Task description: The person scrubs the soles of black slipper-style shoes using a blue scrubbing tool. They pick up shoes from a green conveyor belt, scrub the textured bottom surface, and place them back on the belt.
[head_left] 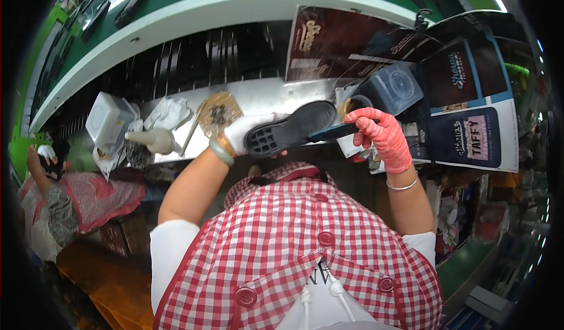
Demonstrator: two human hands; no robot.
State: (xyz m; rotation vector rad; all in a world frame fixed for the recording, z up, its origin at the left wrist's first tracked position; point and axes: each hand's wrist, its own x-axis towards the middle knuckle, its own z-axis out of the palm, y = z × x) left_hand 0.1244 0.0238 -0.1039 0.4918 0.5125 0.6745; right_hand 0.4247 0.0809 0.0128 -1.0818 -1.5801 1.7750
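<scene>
Steel bench (pixel 264 92): dark posters (pixel 352 42) R, upright.

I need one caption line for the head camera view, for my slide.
White-gloved left hand holds a black shoe sole while red-gloved right hand applies a brush to it.

- Left hand (pixel 244 131), in a white glove, grips a black shoe sole (pixel 292 128) at its left end — tread side up.
- Right hand (pixel 382 136), in a red glove, holds a dark brush (pixel 332 132) against the sole.
- Far left on the metal bench (pixel 264 95): a cream squeeze bottle (pixel 151 138) lying flat.
</scene>
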